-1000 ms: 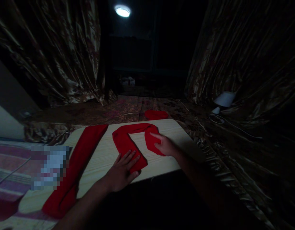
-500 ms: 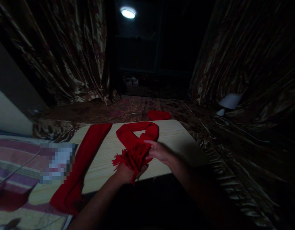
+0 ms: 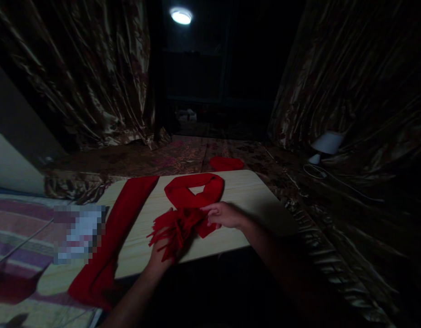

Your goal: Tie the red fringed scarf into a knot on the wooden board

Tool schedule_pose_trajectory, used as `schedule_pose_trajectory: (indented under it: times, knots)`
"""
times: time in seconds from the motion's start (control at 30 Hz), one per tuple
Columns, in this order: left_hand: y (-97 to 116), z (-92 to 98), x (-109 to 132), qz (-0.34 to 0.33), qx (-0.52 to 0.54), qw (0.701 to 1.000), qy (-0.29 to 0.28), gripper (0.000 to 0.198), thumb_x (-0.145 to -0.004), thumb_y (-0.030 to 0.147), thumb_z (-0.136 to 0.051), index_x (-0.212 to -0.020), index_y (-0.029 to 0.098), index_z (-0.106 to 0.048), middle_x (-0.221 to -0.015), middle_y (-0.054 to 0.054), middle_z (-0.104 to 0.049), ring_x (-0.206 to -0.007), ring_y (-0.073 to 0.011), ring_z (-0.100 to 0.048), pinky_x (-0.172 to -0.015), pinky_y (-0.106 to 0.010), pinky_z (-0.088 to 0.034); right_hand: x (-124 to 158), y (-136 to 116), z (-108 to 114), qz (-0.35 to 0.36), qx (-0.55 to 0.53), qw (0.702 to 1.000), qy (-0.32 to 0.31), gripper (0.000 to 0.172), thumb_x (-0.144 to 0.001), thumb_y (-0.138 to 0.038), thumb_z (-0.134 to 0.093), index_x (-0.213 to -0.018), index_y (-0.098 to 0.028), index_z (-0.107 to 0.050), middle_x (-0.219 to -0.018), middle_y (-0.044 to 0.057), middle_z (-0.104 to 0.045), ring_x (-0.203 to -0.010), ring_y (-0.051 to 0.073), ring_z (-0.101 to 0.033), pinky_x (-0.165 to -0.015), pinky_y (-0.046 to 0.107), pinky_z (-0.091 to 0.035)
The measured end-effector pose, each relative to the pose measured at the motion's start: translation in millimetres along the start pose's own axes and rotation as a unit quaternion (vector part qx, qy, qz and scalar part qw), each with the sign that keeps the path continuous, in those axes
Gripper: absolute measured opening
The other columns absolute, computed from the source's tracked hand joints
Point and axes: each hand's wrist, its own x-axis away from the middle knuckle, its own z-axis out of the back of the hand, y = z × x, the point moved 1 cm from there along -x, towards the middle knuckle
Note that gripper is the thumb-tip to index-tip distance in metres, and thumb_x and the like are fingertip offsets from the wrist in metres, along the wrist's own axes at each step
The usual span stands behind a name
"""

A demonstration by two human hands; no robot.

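A red fringed scarf [image 3: 191, 192] lies looped on a light wooden table [image 3: 244, 196], its two ends crossed near the front edge. My left hand [image 3: 160, 255] is under the fringed end, fingers closed on it and mostly hidden by the tassels. My right hand [image 3: 222, 215] pinches the other end of the scarf where the two ends cross. A second red scarf [image 3: 119, 225] lies flat in a long strip on the left of the table, running off its front edge.
A small red cloth [image 3: 226, 163] sits just beyond the table's far edge. A white lamp [image 3: 324, 145] with a cord lies on the floor at right. Shiny brown curtains hang on both sides. A striped fabric covers the surface at left.
The scarf lay in an open arch under my flat hands. Both hands have gathered its ends, lifted the fringed end and crossed the ends towards the front left.
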Motion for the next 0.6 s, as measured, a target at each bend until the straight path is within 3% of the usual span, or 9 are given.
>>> schedule_pose_trajectory:
  times: [0.07,0.17,0.23,0.3,0.4,0.5,0.6]
  knots:
    - [-5,15.6,12,0.107,0.094,0.981,0.135,0.025,-0.085,0.027,-0.049,-0.108,0.025,-0.058,-0.105,-0.008,-0.071,-0.095,-0.0279,-0.069,-0.083,-0.049,-0.058,-3,-3,11,-0.002,0.026,1.0,0.015,0.044,-0.075,-0.01,-0.064,-0.118,-0.016,-0.069,-0.08,0.003,-0.074,-0.056,0.01,-0.062,-0.05,0.018,-0.046]
    - [-11,41.3,23,0.245,0.192,0.876,0.37,0.018,-0.08,0.029,-0.057,-0.096,0.023,-0.051,-0.103,-0.006,-0.067,-0.095,-0.0236,-0.068,-0.078,-0.038,-0.057,-13,-12,32,0.027,0.093,0.984,0.147,0.027,-0.079,-0.01,-0.058,-0.101,-0.015,-0.073,-0.071,0.002,-0.072,-0.05,0.009,-0.057,-0.052,0.02,-0.046]
    - [-14,56.8,19,0.261,0.156,0.85,0.429,0.022,-0.081,0.032,-0.06,-0.099,0.022,-0.053,-0.103,-0.005,-0.066,-0.094,-0.0216,-0.066,-0.08,-0.035,-0.055,-21,-18,43,0.066,0.151,0.959,0.23,0.021,-0.081,-0.01,-0.056,-0.09,-0.015,-0.074,-0.07,0.002,-0.071,-0.056,0.011,-0.06,-0.059,0.022,-0.048]
    - [-17,68.6,3,0.255,0.115,0.877,0.391,0.024,-0.083,0.037,-0.06,-0.101,0.021,-0.059,-0.1,-0.005,-0.069,-0.088,-0.0205,-0.067,-0.078,-0.033,-0.054,-30,-25,49,0.1,0.211,0.93,0.283,0.018,-0.081,-0.012,-0.057,-0.082,-0.017,-0.074,-0.074,0.003,-0.073,-0.066,0.014,-0.065,-0.066,0.024,-0.05]
    - [-20,74.6,-35,0.219,0.087,0.946,0.225,0.028,-0.085,0.04,-0.055,-0.097,0.019,-0.069,-0.098,-0.007,-0.074,-0.079,-0.0207,-0.069,-0.077,-0.034,-0.055,-41,-33,47,0.119,0.278,0.901,0.311,0.016,-0.082,-0.016,-0.059,-0.079,-0.019,-0.075,-0.08,0.004,-0.075,-0.073,0.016,-0.067,-0.071,0.026,-0.051]
    - [-20,65.7,-72,0.095,0.039,0.992,0.074,0.032,-0.088,0.035,-0.05,-0.104,0.018,-0.073,-0.106,-0.009,-0.076,-0.092,-0.0237,-0.071,-0.086,-0.035,-0.054,-49,-36,35,0.142,0.309,0.9,0.274,0.018,-0.084,-0.016,-0.058,-0.081,-0.019,-0.076,-0.082,0.004,-0.076,-0.074,0.016,-0.067,-0.073,0.025,-0.051]
    - [-24,43.7,-97,-0.056,0.01,0.997,-0.049,0.041,-0.093,0.029,-0.042,-0.124,0.021,-0.067,-0.121,-0.008,-0.072,-0.111,-0.0223,-0.067,-0.096,-0.034,-0.051,-55,-36,23,0.175,0.335,0.907,0.185,0.022,-0.083,-0.015,-0.058,-0.092,-0.019,-0.077,-0.092,0.004,-0.077,-0.083,0.017,-0.069,-0.08,0.026,-0.053]
